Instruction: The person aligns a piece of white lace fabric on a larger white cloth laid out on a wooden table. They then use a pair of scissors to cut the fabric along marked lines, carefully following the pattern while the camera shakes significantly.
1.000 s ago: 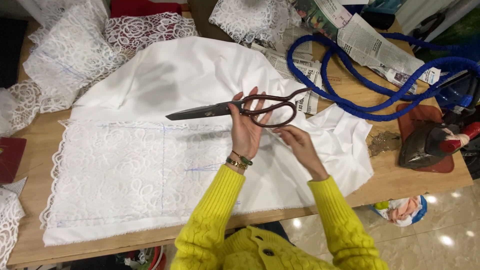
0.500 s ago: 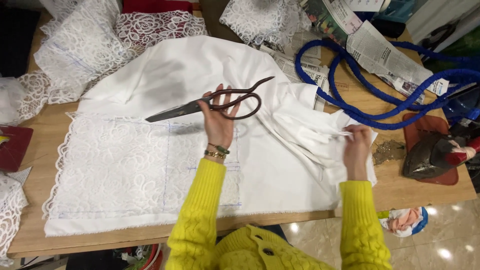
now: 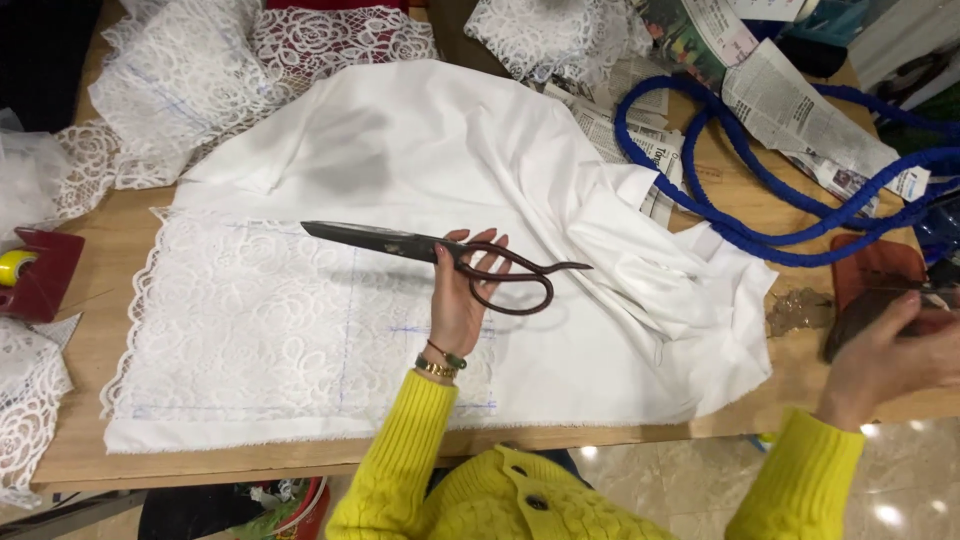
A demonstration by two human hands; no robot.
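My left hand (image 3: pixel 458 308) grips large dark scissors (image 3: pixel 380 240) near the pivot. Their blades are shut and point left, just above a white lace panel (image 3: pixel 260 320) with faint blue lines. The lace lies on a big white cloth (image 3: pixel 450 150) spread over the wooden table (image 3: pixel 120 240). My right hand (image 3: pixel 890 360), blurred, is off the cloth at the table's right edge. Its fingers touch a dark object (image 3: pixel 850 318) on a red-brown mat (image 3: pixel 880 265). Whether it grips that object is unclear.
A thick blue cord (image 3: pixel 720 200) loops over newspapers (image 3: pixel 800 110) at the back right. More lace pieces (image 3: pixel 160 90) lie at the back left and the left edge. A dark red holder with a yellow roll (image 3: pixel 40 275) sits at the left. The floor shows below the table's front edge.
My right hand let go of the bunched white cloth and swung right to the dark object. My left hand turned the scissors so that the blades lie level over the lace.
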